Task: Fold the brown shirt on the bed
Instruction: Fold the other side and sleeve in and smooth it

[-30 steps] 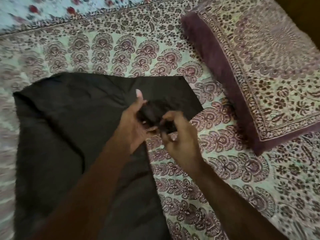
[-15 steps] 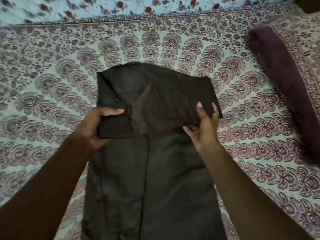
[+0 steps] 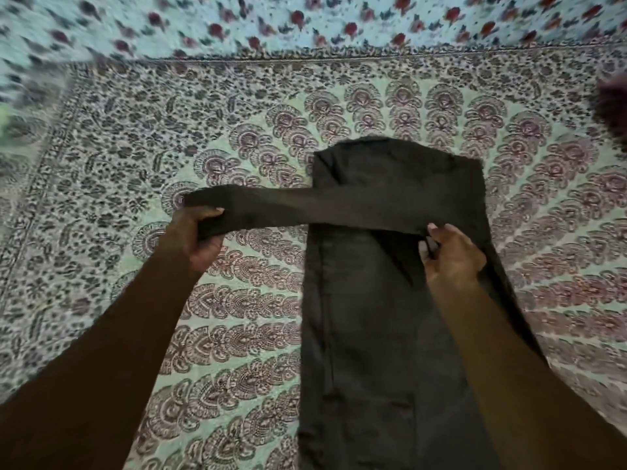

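Brown shirt [image 3: 373, 334]: long axis runs bottom to top, right of frame centre, on the patterned bedspread [image 3: 237, 300].
I see it as a dark, narrow folded strip. My left hand [image 3: 200, 239] clenches the sleeve [image 3: 288, 208], stretched leftward; my right hand [image 3: 451, 256] pinches its base.

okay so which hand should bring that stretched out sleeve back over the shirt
Left. The left hand already grips the sleeve end out over the bedsheet; the right hand pins the fold on the brown shirt.

Shirt [image 3: 373, 334] hem cut off below
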`<act>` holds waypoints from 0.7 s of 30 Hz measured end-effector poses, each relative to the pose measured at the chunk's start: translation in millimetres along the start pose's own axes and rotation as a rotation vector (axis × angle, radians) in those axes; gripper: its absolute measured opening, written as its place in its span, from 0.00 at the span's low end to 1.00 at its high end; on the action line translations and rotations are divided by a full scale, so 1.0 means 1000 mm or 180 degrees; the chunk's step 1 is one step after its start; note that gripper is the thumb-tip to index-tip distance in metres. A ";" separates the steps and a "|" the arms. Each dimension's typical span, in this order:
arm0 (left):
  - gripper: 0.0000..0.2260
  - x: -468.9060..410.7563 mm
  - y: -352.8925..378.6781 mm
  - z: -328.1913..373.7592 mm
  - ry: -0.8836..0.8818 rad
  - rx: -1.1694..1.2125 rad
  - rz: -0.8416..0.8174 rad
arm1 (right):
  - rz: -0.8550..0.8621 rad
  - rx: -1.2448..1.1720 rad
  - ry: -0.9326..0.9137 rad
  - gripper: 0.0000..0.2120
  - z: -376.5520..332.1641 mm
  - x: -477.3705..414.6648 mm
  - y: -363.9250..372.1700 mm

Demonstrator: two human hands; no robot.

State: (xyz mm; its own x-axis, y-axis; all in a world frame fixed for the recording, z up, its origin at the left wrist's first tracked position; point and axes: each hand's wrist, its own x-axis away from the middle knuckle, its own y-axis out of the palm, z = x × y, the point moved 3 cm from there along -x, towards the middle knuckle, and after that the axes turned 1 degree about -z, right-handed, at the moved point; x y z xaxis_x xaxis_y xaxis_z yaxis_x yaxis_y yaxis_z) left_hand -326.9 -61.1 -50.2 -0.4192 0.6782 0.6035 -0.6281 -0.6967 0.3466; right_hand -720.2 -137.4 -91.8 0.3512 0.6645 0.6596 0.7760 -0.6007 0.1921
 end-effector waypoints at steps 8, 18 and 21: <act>0.17 -0.054 -0.070 0.012 0.0037 -0.0393 0.0992 | 0.0280 0.0195 -0.0148 0.17 0.027 0.009 0.023; 0.28 -0.046 -0.067 0.005 0.0882 -0.3130 0.1698 | 0.0116 0.0068 0.0130 0.16 0.034 0.004 0.014; 0.32 -0.030 -0.057 -0.005 0.1270 -0.4316 0.1757 | -0.0033 0.0219 0.0297 0.09 0.032 0.006 0.012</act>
State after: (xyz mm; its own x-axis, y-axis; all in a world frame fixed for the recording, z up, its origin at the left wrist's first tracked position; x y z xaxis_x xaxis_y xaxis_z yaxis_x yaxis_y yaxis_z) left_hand -281.8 -40.4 -91.1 -0.8016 0.5840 0.1278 -0.3547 -0.2925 -0.8880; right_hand -692.4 -126.1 -109.2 0.2951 0.6243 0.7233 0.8146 -0.5600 0.1511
